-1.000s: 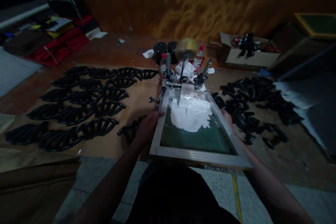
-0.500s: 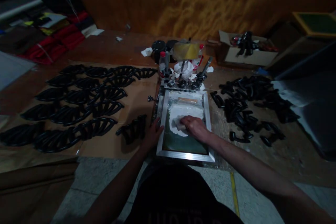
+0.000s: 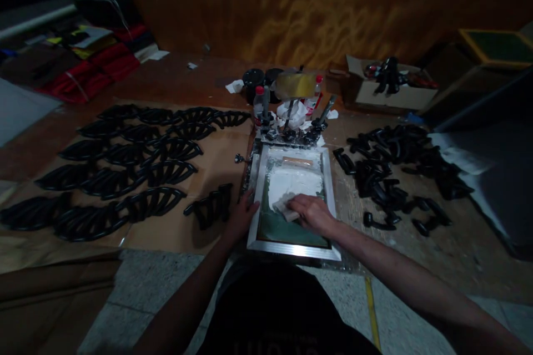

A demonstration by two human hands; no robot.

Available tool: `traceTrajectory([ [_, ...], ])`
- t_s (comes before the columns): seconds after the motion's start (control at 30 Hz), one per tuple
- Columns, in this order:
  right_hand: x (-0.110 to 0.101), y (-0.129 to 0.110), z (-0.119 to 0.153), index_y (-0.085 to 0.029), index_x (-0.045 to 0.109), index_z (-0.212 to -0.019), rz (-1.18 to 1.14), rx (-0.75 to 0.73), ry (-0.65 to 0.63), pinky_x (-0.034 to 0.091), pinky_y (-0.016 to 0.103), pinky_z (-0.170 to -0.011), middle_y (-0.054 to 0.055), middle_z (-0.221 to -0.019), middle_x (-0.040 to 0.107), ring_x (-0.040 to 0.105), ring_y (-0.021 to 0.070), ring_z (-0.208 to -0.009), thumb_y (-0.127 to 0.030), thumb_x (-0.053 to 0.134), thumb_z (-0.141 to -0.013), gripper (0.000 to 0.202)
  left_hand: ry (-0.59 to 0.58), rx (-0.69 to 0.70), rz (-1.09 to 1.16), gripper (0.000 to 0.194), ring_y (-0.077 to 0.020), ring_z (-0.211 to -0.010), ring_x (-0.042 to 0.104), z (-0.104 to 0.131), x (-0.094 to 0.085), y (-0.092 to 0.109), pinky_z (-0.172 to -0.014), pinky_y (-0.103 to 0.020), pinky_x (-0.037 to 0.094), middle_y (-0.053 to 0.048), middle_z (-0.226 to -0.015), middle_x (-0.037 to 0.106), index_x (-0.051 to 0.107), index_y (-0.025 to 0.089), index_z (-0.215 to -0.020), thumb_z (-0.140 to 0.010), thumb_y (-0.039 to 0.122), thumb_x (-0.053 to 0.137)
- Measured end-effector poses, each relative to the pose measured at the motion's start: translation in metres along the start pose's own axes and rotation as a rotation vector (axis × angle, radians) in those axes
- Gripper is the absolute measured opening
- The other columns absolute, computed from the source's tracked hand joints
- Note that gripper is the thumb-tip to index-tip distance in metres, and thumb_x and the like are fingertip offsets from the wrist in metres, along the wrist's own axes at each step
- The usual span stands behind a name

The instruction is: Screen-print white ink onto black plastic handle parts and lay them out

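A screen printing frame (image 3: 295,247) with a silver metal border lies in front of me. White ink (image 3: 300,180) covers the upper part of its green mesh (image 3: 287,231). My right hand (image 3: 312,212) is closed on a crumpled pale rag (image 3: 285,206), pressed to the mesh at the lower border of the white. My left hand (image 3: 242,215) grips the frame's left side; the thumb lies by the border, and some fingers are hard to make out in the dim light. Inside the frame's far end lies a wooden-edged strip (image 3: 297,162), perhaps a squeegee.
Rows of black curved, ribbed parts (image 3: 152,205) lie on cardboard to the left. A pile of black handle-like pieces (image 3: 381,169) is at the right. Behind the frame stand clamps (image 3: 290,134), bottles (image 3: 259,104) and black tubs (image 3: 253,80). A cardboard box (image 3: 391,99) sits farther back.
My right hand has drawn the rag slightly toward me, down over the lower edge of the white ink. My left hand stays at the frame's left side. The view has tilted slightly.
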State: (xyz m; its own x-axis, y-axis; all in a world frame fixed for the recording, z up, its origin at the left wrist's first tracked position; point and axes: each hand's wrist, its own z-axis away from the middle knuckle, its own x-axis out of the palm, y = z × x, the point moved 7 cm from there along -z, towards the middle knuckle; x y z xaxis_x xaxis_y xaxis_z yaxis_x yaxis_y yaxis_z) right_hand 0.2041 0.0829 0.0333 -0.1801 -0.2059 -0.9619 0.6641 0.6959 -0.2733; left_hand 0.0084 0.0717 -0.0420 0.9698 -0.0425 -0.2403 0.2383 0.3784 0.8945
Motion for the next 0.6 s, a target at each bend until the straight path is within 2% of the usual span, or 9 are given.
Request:
traceTrajectory([
  [0.07,-0.018,0.013,-0.015,-0.018,0.065,-0.121,-0.021,0.106,0.058,0.046,0.029,-0.082,0.010,-0.107,0.070,0.062,0.0221,-0.099,-0.022,0.052,-0.092,0.032,-0.018,-0.011,-0.010,0.064,-0.0233,-0.092,0.070,0.003,-0.002,0.006,-0.082,-0.036,0.057,-0.012,-0.107,0.073,0.040,0.014,-0.147,-0.089,0.039,0.056],
  [0.17,-0.059,0.047,-0.045,-0.024,0.050,-0.143,-0.004,0.303,0.165,0.047,0.029,-0.082,0.009,-0.118,0.068,0.062,0.0239,-0.104,-0.031,0.056,-0.093,0.051,-0.018,0.032,-0.016,0.070,-0.0234,-0.090,0.069,0.009,-0.010,0.027,-0.079,-0.036,0.057,-0.012,-0.106,0.072,0.038,0.014,-0.149,-0.088,0.044,0.057],
  [0.23,-0.088,0.077,-0.051,-0.027,0.046,-0.146,-0.016,0.399,0.247,0.048,0.031,-0.081,0.008,-0.117,0.069,0.064,0.0245,-0.101,-0.036,0.059,-0.091,0.057,0.021,0.096,-0.013,0.063,-0.0239,-0.099,0.067,0.016,-0.019,0.049,-0.085,-0.036,0.055,-0.011,-0.111,0.071,0.047,0.015,-0.142,-0.088,0.046,0.054],
  [0.3,-0.113,0.115,-0.036,-0.024,0.055,-0.139,-0.083,0.500,0.385,0.049,0.033,-0.081,0.008,-0.110,0.070,0.065,0.0238,-0.095,-0.037,0.058,-0.091,0.049,0.060,0.153,-0.014,0.050,-0.0241,-0.104,0.065,0.022,-0.028,0.073,-0.090,-0.036,0.053,-0.010,-0.112,0.071,0.063,0.016,-0.125,-0.091,0.049,0.047],
  [0.37,-0.124,0.152,-0.003,-0.018,0.066,-0.122,-0.151,0.634,0.519,0.050,0.037,-0.079,0.011,-0.099,0.071,0.066,0.0244,-0.087,-0.035,0.052,-0.093,0.036,0.106,0.208,-0.003,0.047,-0.0234,-0.100,0.065,0.024,-0.034,0.100,-0.089,-0.037,0.053,-0.008,-0.105,0.071,0.069,0.017,-0.107,-0.094,0.051,0.038],
  [0.43,-0.113,0.172,0.028,-0.015,0.070,-0.105,-0.182,0.725,0.547,0.050,0.041,-0.076,0.013,-0.090,0.070,0.065,0.0266,-0.081,-0.036,0.043,-0.096,0.036,0.150,0.298,0.056,0.048,-0.0219,-0.095,0.065,0.023,-0.039,0.131,-0.086,-0.035,0.053,-0.007,-0.099,0.071,0.069,0.019,-0.100,-0.096,0.052,0.034],
  [0.47,-0.099,0.172,0.037,-0.016,0.071,-0.101,-0.203,0.725,0.516,0.050,0.042,-0.076,0.013,-0.088,0.070,0.065,0.0272,-0.081,-0.038,0.041,-0.097,0.038,0.161,0.354,0.104,0.048,-0.0210,-0.095,0.065,0.021,-0.040,0.148,-0.084,-0.034,0.053,-0.006,-0.099,0.070,0.068,0.020,-0.101,-0.096,0.052,0.034],
  [0.53,-0.061,0.153,0.042,-0.019,0.071,-0.095,-0.253,0.657,0.420,0.051,0.041,-0.077,0.011,-0.088,0.070,0.065,0.0264,-0.083,-0.042,0.044,-0.096,0.035,0.149,0.432,0.202,0.044,-0.0188,-0.090,0.065,0.014,-0.040,0.178,-0.077,-0.030,0.053,-0.005,-0.098,0.070,0.065,0.020,-0.104,-0.095,0.053,0.037],
  [0.6,-0.020,0.117,0.031,-0.019,0.070,-0.089,-0.277,0.533,0.292,0.050,0.038,-0.081,0.010,-0.090,0.070,0.065,0.0254,-0.087,-0.042,0.055,-0.091,0.027,0.130,0.444,0.266,0.043,-0.0164,-0.080,0.065,0.005,-0.038,0.199,-0.066,-0.026,0.052,-0.005,-0.092,0.070,0.063,0.020,-0.107,-0.092,0.053,0.041],
])
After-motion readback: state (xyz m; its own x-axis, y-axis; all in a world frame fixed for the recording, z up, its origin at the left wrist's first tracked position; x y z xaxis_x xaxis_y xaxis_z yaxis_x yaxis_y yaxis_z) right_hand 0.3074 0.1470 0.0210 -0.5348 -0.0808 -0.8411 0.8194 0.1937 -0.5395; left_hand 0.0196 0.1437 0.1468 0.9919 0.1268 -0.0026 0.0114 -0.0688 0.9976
